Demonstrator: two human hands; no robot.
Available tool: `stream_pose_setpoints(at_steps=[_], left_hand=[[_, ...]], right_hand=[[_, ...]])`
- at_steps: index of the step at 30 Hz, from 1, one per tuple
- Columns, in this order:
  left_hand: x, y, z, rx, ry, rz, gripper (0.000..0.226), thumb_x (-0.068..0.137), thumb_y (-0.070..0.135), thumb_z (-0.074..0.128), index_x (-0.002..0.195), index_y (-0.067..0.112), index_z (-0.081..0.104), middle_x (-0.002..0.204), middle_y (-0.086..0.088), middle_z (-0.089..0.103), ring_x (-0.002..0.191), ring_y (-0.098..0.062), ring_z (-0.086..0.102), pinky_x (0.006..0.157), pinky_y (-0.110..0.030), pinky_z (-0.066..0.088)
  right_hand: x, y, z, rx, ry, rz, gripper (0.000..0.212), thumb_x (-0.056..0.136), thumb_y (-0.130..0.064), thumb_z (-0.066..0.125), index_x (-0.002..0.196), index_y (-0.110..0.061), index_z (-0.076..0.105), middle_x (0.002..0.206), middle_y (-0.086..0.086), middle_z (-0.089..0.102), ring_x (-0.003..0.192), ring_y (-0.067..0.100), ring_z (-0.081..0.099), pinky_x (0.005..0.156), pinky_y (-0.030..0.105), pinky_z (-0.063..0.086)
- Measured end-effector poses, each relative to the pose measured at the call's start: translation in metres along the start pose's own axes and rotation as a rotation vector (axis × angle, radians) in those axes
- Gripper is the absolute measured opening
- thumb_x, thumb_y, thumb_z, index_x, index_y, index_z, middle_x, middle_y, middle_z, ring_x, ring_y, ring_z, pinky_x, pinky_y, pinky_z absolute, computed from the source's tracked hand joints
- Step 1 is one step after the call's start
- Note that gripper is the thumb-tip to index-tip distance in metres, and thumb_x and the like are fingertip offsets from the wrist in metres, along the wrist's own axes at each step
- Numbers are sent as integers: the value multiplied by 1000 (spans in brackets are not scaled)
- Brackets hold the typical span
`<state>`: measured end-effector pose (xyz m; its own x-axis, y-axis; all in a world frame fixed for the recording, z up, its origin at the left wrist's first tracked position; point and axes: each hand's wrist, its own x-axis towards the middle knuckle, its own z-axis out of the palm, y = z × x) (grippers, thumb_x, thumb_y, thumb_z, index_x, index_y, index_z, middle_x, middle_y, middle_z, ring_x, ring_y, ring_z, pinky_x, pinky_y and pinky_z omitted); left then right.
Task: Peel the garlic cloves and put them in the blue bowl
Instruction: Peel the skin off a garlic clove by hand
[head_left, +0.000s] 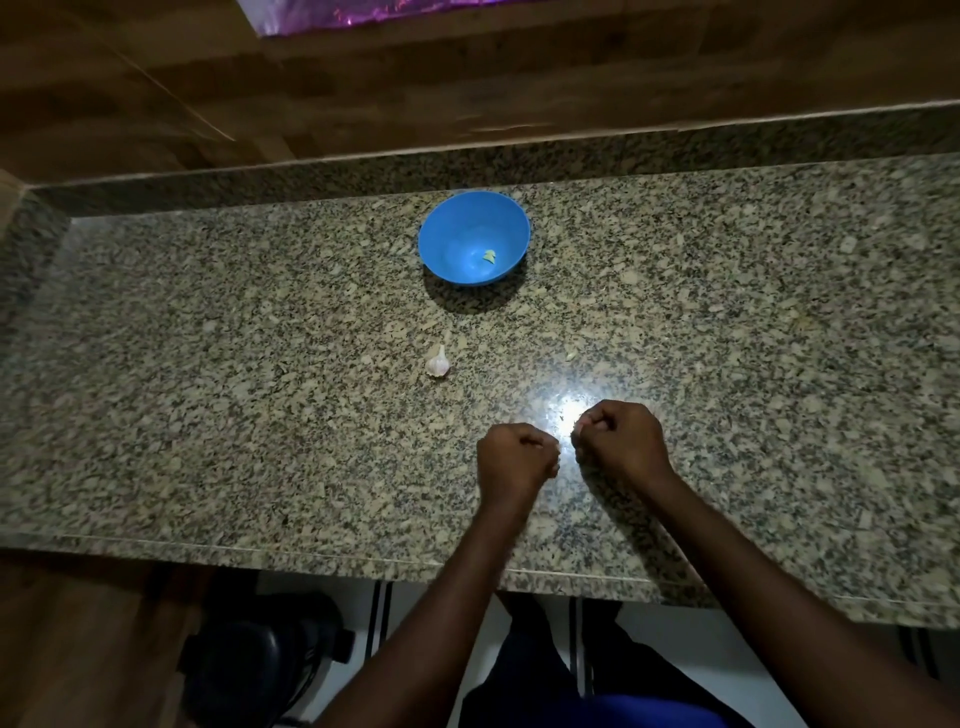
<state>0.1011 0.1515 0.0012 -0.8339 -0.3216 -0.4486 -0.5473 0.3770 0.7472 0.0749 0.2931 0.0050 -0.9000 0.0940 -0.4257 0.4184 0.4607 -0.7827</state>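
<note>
Speckled granite counter (260, 415) under wood-panelled wall (156, 78), both hands' grip curled, contents unclear.

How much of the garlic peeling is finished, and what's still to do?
Done: one small pale piece, probably a peeled clove, lies in the blue bowl. In hand: the left hand and right hand are curled close together over the counter, apparently working on something small; what they hold is hidden. Left: the garlic bulb sits untouched on the counter.
</note>
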Motion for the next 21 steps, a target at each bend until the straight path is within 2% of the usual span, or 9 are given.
stream_pose_setpoints(at_steps=[2,4,6,9,11,13,17,21], left_hand=[[0,5,-16,-400,-80,-209,13,80,-5,73,74,6,77,68,-15,73,61,-26,69,63,-36,63],[3,7,-37,-574,-108,-304,11,84,-5,71,83,5,76,73,-16,73,61,-20,69,64,-31,61],[3,7,-58,-658,-136,-347,11,86,-1,71,93,5,76,74,-11,74,61,-14,70,67,-31,59],[1,3,-86,-804,-147,-346,12,89,-5,66,92,4,74,78,-7,75,72,-13,70,76,-29,58],[-2,0,-105,-908,-131,-314,13,91,-9,62,91,0,71,79,-7,74,77,-13,69,69,-20,58],[-9,-4,-124,-979,-106,-293,12,91,-10,60,91,-1,69,79,-5,72,77,-12,68,68,-17,57],[-29,-19,-161,-1106,-38,-262,12,92,-8,61,91,0,69,79,-3,70,73,-8,69,68,-16,57],[-57,-39,-200,-1232,87,-197,14,93,-7,59,88,1,68,77,-1,69,70,-6,68,68,-15,56]], right_hand=[[-5,-5,1,196,-44,78,12,77,2,62,71,-4,71,65,20,70,59,31,67,69,52,62],[-8,-9,3,305,-87,109,9,81,8,61,76,6,68,70,33,66,57,33,62,67,62,59],[-12,-17,8,347,-129,109,7,85,7,63,80,10,67,73,37,65,59,34,61,66,64,58],[-18,-37,22,377,-184,95,7,87,4,66,83,10,68,71,32,65,58,30,61,69,54,60],[-24,-53,36,382,-218,59,10,88,4,67,87,13,67,73,27,66,58,27,60,67,42,56],[-31,-68,49,396,-259,24,12,89,1,68,90,13,67,73,23,68,59,26,61,64,35,54],[-50,-94,75,404,-375,-24,13,90,-3,70,92,10,67,72,19,68,60,23,62,60,30,54],[-77,-122,109,374,-538,-72,4,90,1,67,88,5,68,69,17,67,61,24,62,60,31,53]])
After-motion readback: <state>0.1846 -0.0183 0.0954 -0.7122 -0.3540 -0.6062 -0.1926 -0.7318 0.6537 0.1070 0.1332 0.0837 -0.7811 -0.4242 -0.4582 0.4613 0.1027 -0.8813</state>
